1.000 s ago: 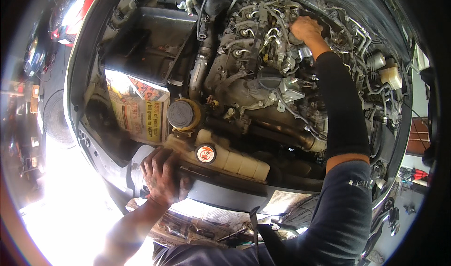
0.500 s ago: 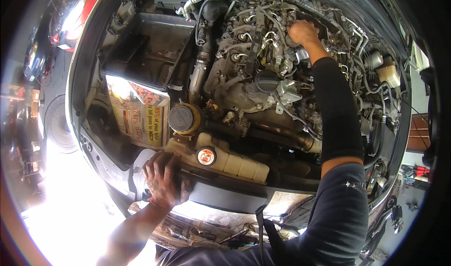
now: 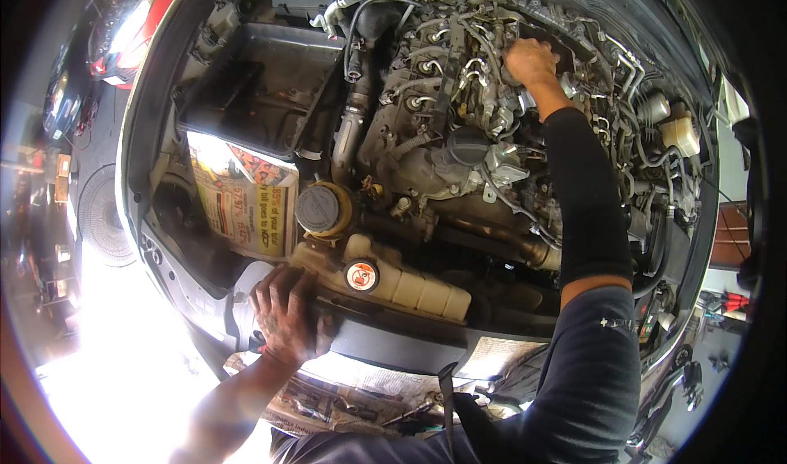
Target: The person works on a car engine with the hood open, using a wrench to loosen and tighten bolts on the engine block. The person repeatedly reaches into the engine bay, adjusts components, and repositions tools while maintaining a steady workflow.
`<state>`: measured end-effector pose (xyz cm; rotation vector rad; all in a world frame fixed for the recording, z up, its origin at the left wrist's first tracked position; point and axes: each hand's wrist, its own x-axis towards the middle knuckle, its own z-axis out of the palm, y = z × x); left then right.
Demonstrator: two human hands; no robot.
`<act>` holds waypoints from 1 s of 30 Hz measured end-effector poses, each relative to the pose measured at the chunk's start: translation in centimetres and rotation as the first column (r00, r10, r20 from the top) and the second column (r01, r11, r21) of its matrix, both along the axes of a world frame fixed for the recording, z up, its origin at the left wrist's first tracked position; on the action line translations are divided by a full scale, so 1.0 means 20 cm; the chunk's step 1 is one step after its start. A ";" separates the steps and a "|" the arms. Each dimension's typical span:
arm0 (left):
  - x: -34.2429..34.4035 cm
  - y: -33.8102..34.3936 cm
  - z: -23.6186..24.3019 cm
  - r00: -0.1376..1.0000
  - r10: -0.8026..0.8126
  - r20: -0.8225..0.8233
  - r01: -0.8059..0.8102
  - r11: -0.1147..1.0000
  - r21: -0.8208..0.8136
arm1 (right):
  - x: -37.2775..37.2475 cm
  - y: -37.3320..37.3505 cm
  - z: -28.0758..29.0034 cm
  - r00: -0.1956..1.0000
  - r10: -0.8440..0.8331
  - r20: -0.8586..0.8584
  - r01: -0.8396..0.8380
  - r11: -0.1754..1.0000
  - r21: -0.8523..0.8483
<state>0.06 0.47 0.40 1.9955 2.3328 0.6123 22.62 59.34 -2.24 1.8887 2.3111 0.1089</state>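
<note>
My right hand (image 3: 531, 62) reaches far into the engine (image 3: 410, 156) of a vehicle, its fingers curled down among hoses and metal parts at the back. What the fingertips grip is hidden beneath the hand. A black sleeve covers that forearm. My left hand (image 3: 288, 316), dark with grime, lies over the black front panel (image 3: 393, 343) with its fingers stretched out. Just beyond it sits a yellowed plastic coolant tank (image 3: 426, 292) with a white-and-orange labelled cap (image 3: 361, 276). A round grey cap (image 3: 318, 208) tops a reservoir beside the tank.
A black open box (image 3: 279, 87) occupies the far left of the engine bay, with newspaper (image 3: 238, 206) in front of it. More newspaper (image 3: 361, 394) lies along the front. A black strap (image 3: 448, 402) hangs near my body. A small pale reservoir (image 3: 680, 136) stands at right.
The view has shifted very slightly. My right hand stays at the same spot on the engine with a small change in its pose; my left hand has not moved.
</note>
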 end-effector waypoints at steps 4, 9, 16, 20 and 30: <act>0.00 0.00 0.00 1.000 -0.003 0.011 0.003 1.000 -0.001 | 0.01 0.02 -0.04 1.000 -0.013 0.004 0.013 0.999 0.053; 0.00 -0.01 0.00 1.000 -0.006 0.016 0.006 1.000 -0.006 | 0.01 0.02 -0.06 1.000 0.005 -0.002 -0.005 0.998 0.062; 0.00 -0.01 0.00 1.000 -0.004 0.021 0.004 1.000 -0.014 | 0.01 0.01 -0.05 1.000 -0.002 -0.016 0.003 0.997 0.077; -0.01 -0.01 0.00 1.000 -0.007 0.014 0.007 1.000 -0.014 | 0.01 0.01 -0.06 1.000 0.005 -0.021 -0.003 0.996 0.088; 0.00 -0.01 0.00 1.000 -0.003 0.011 0.003 1.000 -0.005 | -0.02 -0.04 -0.01 0.999 -0.035 -0.011 0.036 0.998 0.059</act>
